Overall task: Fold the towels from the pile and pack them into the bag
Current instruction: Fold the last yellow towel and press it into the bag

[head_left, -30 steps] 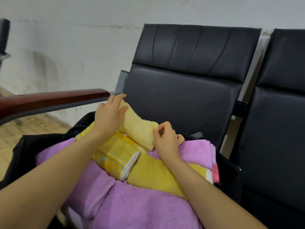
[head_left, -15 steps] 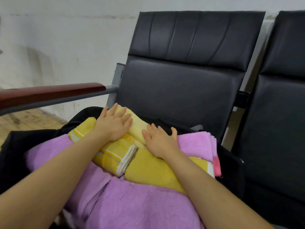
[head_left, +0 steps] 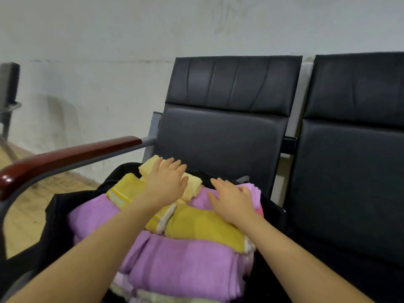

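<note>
A black bag (head_left: 54, 217) sits open on the seat of a black chair, stuffed with folded towels. My left hand (head_left: 166, 182) lies flat, fingers straight, pressing on a pale yellow folded towel (head_left: 193, 184) at the back of the bag. My right hand (head_left: 231, 200) rests flat with spread fingers on a purple folded towel (head_left: 251, 189) at the back right. A striped yellow towel (head_left: 126, 191), a mustard yellow towel (head_left: 203, 228) and a large purple towel (head_left: 185, 265) fill the front of the bag.
The chair's black backrest (head_left: 223, 136) rises right behind the bag. A red-brown armrest (head_left: 65, 156) on a grey frame runs along the left. A second black chair (head_left: 354, 149) stands to the right. A white wall and wooden floor (head_left: 19, 215) lie on the left.
My left hand went from gripping the pale yellow towel to pressing it flat into the bag. My right hand uncurled and slid right onto the purple towel.
</note>
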A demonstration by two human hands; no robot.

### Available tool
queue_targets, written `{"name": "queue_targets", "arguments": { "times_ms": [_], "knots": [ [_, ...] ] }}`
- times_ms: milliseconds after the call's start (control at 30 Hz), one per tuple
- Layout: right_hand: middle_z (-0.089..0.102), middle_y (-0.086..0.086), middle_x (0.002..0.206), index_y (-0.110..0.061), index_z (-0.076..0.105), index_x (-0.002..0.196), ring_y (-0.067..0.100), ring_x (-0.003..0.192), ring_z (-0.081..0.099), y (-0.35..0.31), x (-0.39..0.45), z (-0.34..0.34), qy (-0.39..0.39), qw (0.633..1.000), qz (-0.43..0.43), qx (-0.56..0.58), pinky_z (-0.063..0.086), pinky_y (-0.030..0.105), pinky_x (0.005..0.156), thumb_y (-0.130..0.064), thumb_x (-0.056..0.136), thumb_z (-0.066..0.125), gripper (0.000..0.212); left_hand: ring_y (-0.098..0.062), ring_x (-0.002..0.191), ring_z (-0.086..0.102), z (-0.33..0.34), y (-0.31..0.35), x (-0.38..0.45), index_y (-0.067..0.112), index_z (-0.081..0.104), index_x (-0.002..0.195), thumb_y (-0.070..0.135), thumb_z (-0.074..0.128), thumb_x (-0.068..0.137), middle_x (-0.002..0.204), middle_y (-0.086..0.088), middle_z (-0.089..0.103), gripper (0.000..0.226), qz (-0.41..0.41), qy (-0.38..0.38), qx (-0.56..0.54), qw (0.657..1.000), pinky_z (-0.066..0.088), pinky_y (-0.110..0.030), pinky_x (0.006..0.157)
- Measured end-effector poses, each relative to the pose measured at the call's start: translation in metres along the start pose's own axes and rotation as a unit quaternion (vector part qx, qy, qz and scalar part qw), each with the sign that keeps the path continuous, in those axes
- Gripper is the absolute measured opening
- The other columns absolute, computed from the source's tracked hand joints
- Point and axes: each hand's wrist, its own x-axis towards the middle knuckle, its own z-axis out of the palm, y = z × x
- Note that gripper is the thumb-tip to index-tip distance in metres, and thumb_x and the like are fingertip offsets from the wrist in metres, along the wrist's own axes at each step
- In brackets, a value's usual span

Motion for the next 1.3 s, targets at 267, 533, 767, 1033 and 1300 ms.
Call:
{"name": "queue_targets", "arguments": {
  "times_ms": [267, 533, 767, 1033, 1300],
  "knots": [
    [0.051, -0.006, 0.138, -0.024, 0.046, 0.137, 0.017, 0.123, 0.049, 0.087, -0.154, -0.068, 0.065, 0.994, 0.083, -0.011, 0.033, 0.033, 0.097, -0.033, 0.1, 0.039, 0.039, -0.014, 0.081, 0.07, -0.063, 0.153, -0.054, 0.021, 0.076, 0.085, 0.036, 0.037, 0.073, 0.09, 0.006, 0.074, 0.044, 0.107, 0.045, -0.092, 0.989, 0.054, -0.028, 0.071],
    [0.055, -0.005, 0.132, -0.02, 0.052, 0.132, 0.017, 0.116, 0.055, 0.21, -0.33, -0.123, 0.085, 0.97, 0.225, -0.018, 0.037, 0.032, 0.096, -0.032, 0.101, 0.04, 0.035, -0.012, 0.134, 0.038, -0.098, 0.353, -0.11, 0.021, 0.047, 0.14, 0.032, 0.04, 0.1, 0.148, 0.005, 0.041, 0.042, 0.201, -0.018, -0.224, 0.954, 0.02, -0.028, 0.109],
    [0.059, 0.0, 0.12, -0.017, 0.055, 0.124, 0.022, 0.107, 0.058, 0.309, -0.464, -0.14, 0.068, 0.93, 0.359, -0.044, 0.043, 0.034, 0.088, -0.032, 0.099, 0.042, 0.032, -0.011, 0.135, 0.035, -0.11, 0.52, -0.159, 0.022, 0.043, 0.141, 0.032, 0.037, 0.101, 0.148, 0.006, 0.04, 0.042, 0.279, -0.095, -0.318, 0.901, 0.018, -0.029, 0.11],
    [0.047, -0.001, 0.138, -0.022, 0.04, 0.136, 0.021, 0.126, 0.045, 0.386, -0.579, -0.146, -0.002, 0.856, 0.495, -0.148, 0.027, 0.039, 0.104, -0.046, 0.1, 0.035, 0.043, -0.014, 0.137, 0.033, -0.103, 0.66, -0.209, 0.022, 0.041, 0.142, 0.031, 0.034, 0.102, 0.149, 0.005, 0.038, 0.042, 0.35, -0.212, -0.366, 0.836, 0.018, -0.035, 0.109],
    [0.06, -0.004, 0.089, -0.019, 0.059, 0.099, 0.019, 0.092, 0.054, 0.412, -0.604, -0.138, 0.104, 0.858, 0.496, -0.089, 0.012, 0.029, 0.076, -0.025, 0.099, 0.041, 0.02, -0.013, 0.145, 0.009, -0.088, 0.725, -0.222, 0.033, 0.029, 0.147, 0.039, 0.02, 0.104, 0.16, 0.008, 0.013, 0.045, 0.405, -0.307, -0.324, 0.798, 0.005, -0.041, 0.114]
  ]
}}
